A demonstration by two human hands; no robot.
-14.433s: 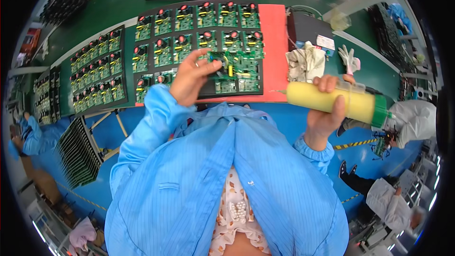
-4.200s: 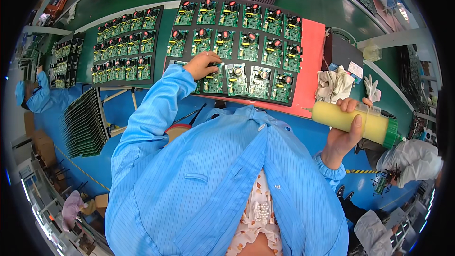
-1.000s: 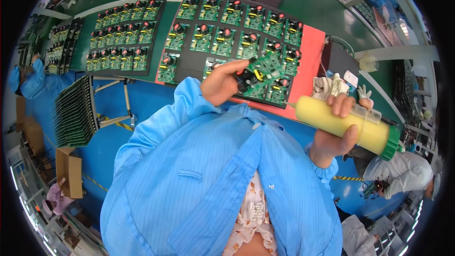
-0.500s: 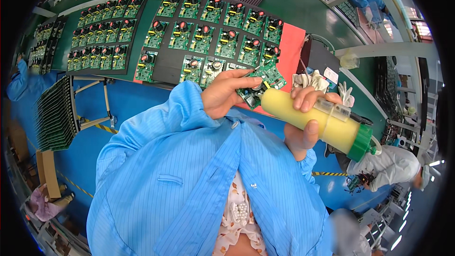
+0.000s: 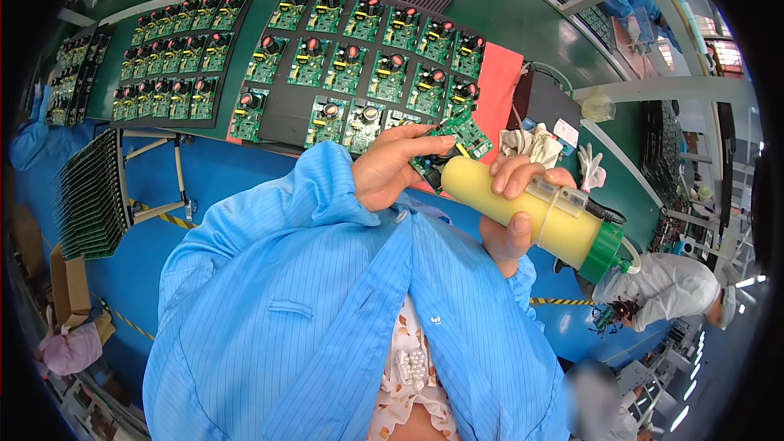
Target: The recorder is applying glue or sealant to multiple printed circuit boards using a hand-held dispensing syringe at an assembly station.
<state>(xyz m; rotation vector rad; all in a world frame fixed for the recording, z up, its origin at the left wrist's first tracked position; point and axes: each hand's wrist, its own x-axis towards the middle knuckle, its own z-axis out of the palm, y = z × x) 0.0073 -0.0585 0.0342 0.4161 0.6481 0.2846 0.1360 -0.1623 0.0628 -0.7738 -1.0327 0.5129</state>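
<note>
My left hand [image 5: 384, 165] grips a green circuit board [image 5: 467, 132] by one side, tilted in front of my chest. Wrapped in the fingers of my right hand [image 5: 516, 178] is a fat yellow glue cartridge [image 5: 563, 237] with a green end cap [image 5: 602, 250] and a thin hose. The cartridge's narrow tip points at the black parts on the held board; whether it touches them is hidden. Beyond my left hand, a black foam tray [image 5: 287, 110] carries rows of similar boards with red-topped round parts.
A red sheet [image 5: 500, 86] lies under the tray's right side. White gloves [image 5: 590, 167] and crumpled cloth gloves [image 5: 535, 145] are on the green bench to the right. More loaded trays [image 5: 173, 102] stand left. A rack of boards [image 5: 94, 196] is at floor left. Other people work around.
The cartridge and my right hand have shifted slightly to the left. The held board has moved little, still in my left hand.
</note>
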